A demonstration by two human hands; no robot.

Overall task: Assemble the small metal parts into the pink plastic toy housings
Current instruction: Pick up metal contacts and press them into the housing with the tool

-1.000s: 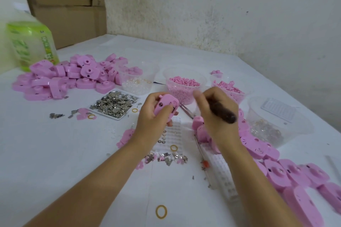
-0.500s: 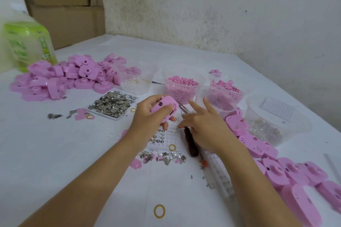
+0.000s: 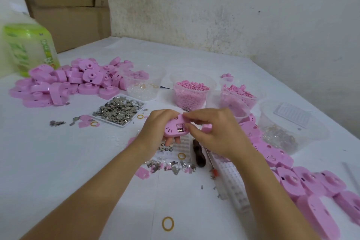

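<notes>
My left hand [image 3: 155, 130] grips a pink toy housing [image 3: 172, 129] from the left and below, its open compartment with small metal parts facing up. My right hand [image 3: 216, 132] pinches the housing's right end with thumb and fingertips; whether a small part sits between those fingers is hidden. A dark-handled screwdriver [image 3: 198, 155] lies on the table under my right hand. A white tray of small metal parts [image 3: 118, 110] sits to the left, and loose metal parts [image 3: 171, 166] lie just in front of my hands.
A pile of pink housings [image 3: 72, 82] lies far left, and a row of pink housings [image 3: 303, 179] runs along the right. Clear tubs hold pink pellets [image 3: 191, 91], pink pieces [image 3: 239, 93] and clear parts [image 3: 280, 138]. Green bottle [image 3: 29, 48] and cardboard boxes [image 3: 66, 4] stand behind.
My right hand laid the dark-handled screwdriver on the table, then rose to the housing and took hold of its right end. My left hand turned the housing so its open compartment faces up.
</notes>
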